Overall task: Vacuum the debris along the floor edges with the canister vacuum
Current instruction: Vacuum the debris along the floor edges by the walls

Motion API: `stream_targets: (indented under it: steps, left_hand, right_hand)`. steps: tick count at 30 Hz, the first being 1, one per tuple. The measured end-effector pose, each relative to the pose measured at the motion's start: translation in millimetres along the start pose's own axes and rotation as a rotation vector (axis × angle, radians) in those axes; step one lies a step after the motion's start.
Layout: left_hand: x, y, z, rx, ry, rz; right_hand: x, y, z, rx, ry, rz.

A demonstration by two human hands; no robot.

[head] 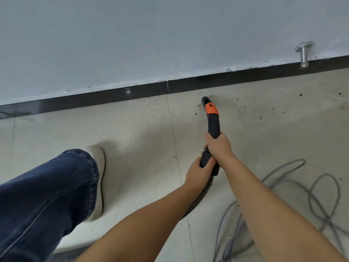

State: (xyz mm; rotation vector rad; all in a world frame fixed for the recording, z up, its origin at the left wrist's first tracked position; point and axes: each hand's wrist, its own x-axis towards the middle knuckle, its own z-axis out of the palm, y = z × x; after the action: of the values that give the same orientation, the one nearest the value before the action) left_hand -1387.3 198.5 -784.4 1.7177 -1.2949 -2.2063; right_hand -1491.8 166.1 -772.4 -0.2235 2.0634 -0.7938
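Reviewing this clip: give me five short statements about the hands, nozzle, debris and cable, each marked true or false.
1. Both hands grip the vacuum handle. True: the right hand is ahead of the left hand.
2. The nozzle points at the floor near the baseboard. True.
3. Most debris lies left of the nozzle. False: the dark specks spread to its right.
4. The collar behind the nozzle is blue. False: it is orange.
5. The grey cable lies stretched straight. False: it lies in loose loops on the floor, right of the arms.
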Motion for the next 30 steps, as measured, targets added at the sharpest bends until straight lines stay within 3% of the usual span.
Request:
stream_targets:
  steps: [5, 15, 22, 30]
  left_hand:
    - [8, 21, 15, 0.037, -0.036, 0.017]
    - [-23, -9, 9, -0.186, 0.140, -0.008]
    - [-50, -25, 37, -0.015, -0.028, -0.052]
    - [-32, -15, 11, -0.057, 0.084, -0.001]
  right_hand:
    - [18, -6, -20, 0.066, 0.011, 0.032]
    - [-12, -10, 12, -0.158, -0.245, -0.048]
    - [-32, 39, -36, -0.033, -0.057, 0.072]
    - [-21, 11, -2, -0.029, -0.124, -0.008]
